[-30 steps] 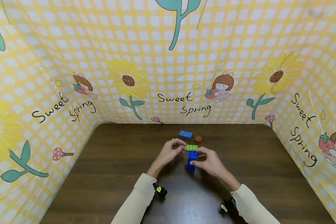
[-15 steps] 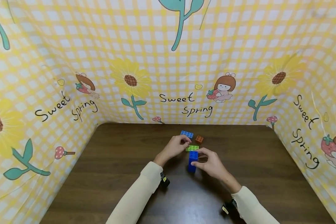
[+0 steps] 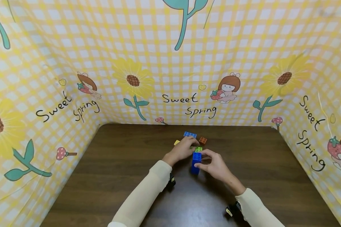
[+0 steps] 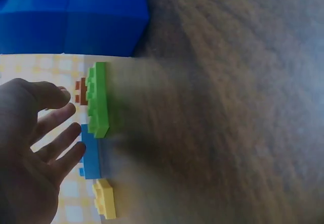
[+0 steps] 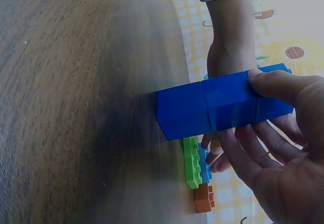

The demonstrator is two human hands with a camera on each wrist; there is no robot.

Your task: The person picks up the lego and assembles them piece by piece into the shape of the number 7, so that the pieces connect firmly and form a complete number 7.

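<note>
A dark blue tower (image 3: 195,162) of stacked bricks stands upright on the brown table (image 3: 116,176). My right hand (image 3: 206,158) grips it near the top, thumb (image 5: 276,82) on one side and fingers underneath (image 5: 238,148). My left hand (image 3: 191,145) reaches over a flat green brick (image 3: 198,149) just behind the tower. In the left wrist view its fingers (image 4: 58,133) are spread and straight beside the green brick (image 4: 97,100), holding nothing. Whether they touch it I cannot tell.
Behind the green brick lie a light blue flat brick (image 3: 189,135), a small orange brick (image 3: 203,140) and a small yellow brick (image 3: 176,142). A yellow checked cloth wall (image 3: 170,78) encloses the table on three sides.
My left hand has slid right from the yellow brick to the green brick, uncovering the yellow one. The right hand and blue tower have stayed put.
</note>
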